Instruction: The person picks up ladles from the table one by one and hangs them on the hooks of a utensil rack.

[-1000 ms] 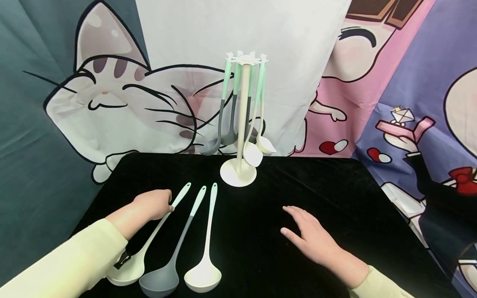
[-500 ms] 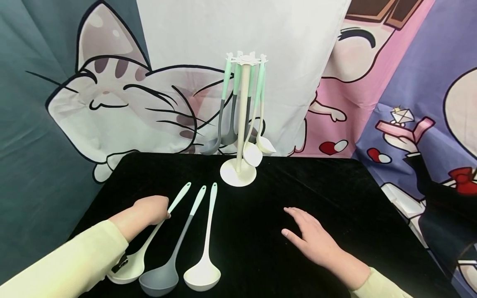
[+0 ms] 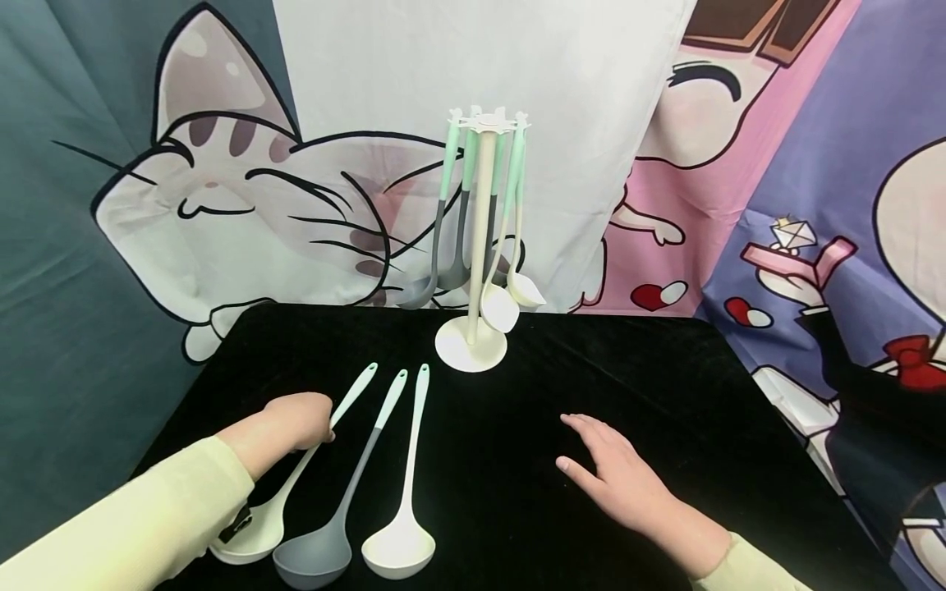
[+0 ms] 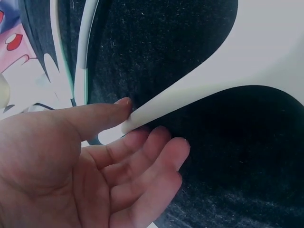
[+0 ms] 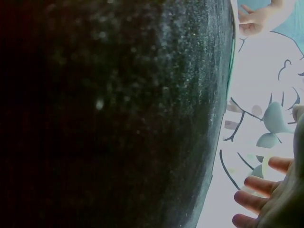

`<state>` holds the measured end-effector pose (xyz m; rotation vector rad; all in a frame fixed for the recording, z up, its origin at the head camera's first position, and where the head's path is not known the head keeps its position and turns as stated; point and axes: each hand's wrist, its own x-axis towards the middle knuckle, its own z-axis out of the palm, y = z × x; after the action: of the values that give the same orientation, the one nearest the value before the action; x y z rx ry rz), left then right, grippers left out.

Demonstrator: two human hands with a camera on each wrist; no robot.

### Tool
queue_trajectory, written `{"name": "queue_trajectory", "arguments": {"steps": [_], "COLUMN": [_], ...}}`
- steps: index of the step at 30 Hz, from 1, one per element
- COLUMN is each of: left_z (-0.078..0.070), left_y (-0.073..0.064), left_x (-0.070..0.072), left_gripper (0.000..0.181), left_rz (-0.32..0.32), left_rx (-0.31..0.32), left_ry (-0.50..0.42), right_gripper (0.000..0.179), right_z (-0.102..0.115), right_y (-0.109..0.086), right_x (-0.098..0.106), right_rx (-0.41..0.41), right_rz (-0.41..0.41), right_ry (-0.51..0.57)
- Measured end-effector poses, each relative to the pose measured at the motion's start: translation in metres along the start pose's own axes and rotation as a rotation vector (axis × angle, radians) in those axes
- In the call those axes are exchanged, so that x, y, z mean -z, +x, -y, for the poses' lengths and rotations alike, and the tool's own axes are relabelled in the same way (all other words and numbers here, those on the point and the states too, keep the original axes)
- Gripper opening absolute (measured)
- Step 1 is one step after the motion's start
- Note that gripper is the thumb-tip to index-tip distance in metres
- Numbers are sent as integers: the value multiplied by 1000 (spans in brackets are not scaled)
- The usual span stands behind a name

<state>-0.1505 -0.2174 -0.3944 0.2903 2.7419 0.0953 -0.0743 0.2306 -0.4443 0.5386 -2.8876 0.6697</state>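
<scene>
Three ladles with pale green handles lie side by side at the table's left. My left hand (image 3: 299,420) pinches the handle of the leftmost one, a white ladle (image 3: 296,474); the sleeve partly covers its bowl. In the left wrist view, the thumb (image 4: 107,116) is on one side of that handle and the curled fingers are on the other. A grey ladle (image 3: 318,554) is in the middle, and another white ladle (image 3: 400,548) lies right of it. At the right, my right hand (image 3: 624,480) is held palm down with fingers extended, holding nothing.
Behind the ladles stands a cream utensil rack (image 3: 470,345) with several grey and white utensils hanging from its top. Black cloth covers the table (image 3: 502,492). A printed cartoon curtain (image 3: 355,74) hangs behind the table's back edge.
My left hand has slid a little down the white ladle's handle, toward its bowl. The ladles and my right hand stay nearly in place; the view shifts slightly.
</scene>
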Motion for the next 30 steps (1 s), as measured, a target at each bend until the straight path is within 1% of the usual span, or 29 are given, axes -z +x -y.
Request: {"name": "queue_trajectory", "arguments": {"steps": [9, 13, 18, 25, 30], "left_z": [1, 2, 2, 1, 4], "left_y": [0, 1, 1, -3, -3], "left_x": [2, 1, -1, 1, 2], "left_gripper": [27, 26, 26, 27, 22], "left_rz": [59, 75, 67, 42, 14], "left_rx": [-16, -10, -3, -25, -39], "left_ry": [-44, -70, -71, -66, -75], "right_gripper": [59, 60, 60, 60, 60], "right_z": [-1, -1, -1, -3, -3], "right_y": [1, 2, 2, 2, 1], "right_x": [0, -1, -1, -1, -2], "right_rx": [-3, -8, -7, -6, -6], "right_rz": [2, 6, 8, 17, 15], "right_ry": [-11, -10, -10, -13, -9]}}
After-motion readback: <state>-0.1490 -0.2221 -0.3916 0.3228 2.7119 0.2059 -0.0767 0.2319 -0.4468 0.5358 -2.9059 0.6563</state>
